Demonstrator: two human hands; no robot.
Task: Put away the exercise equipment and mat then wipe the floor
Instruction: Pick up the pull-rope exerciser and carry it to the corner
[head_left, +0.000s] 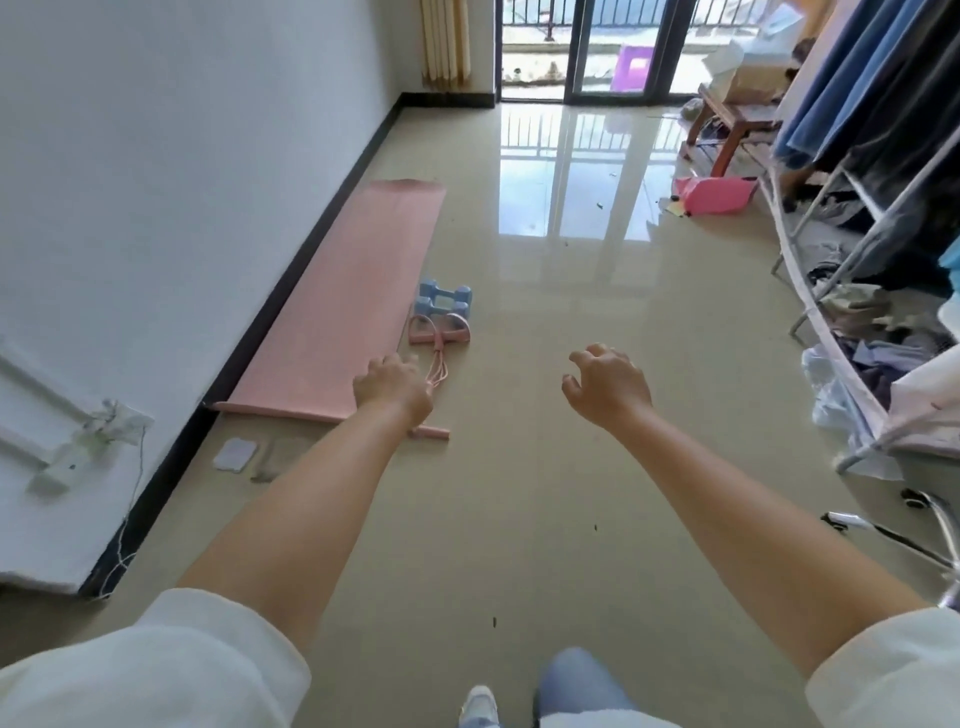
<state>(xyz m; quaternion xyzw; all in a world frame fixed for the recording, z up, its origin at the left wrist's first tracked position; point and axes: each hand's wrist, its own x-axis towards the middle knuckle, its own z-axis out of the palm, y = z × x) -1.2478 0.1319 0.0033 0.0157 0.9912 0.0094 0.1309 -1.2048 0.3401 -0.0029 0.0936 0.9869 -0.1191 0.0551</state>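
Note:
A pink exercise mat (353, 291) lies flat on the tiled floor along the left wall. Beside its right edge sit two light blue dumbbells (445, 301) and a pink pedal resistance band (440, 332) whose cords run toward me. My left hand (392, 387) hovers over the mat's near right corner, next to the band's cords, with fingers curled and nothing visibly in it. Further right, my right hand (605, 384) is held above bare floor, fingers apart and empty.
A clothes rack (852, 218) with hanging garments and piles of clothes lines the right side. A pink bag (714, 195) and a wooden stool (727, 119) stand far right. A white pad (236, 453) and a wall socket with cable (111, 421) are near left. Chair base (893, 530) at right.

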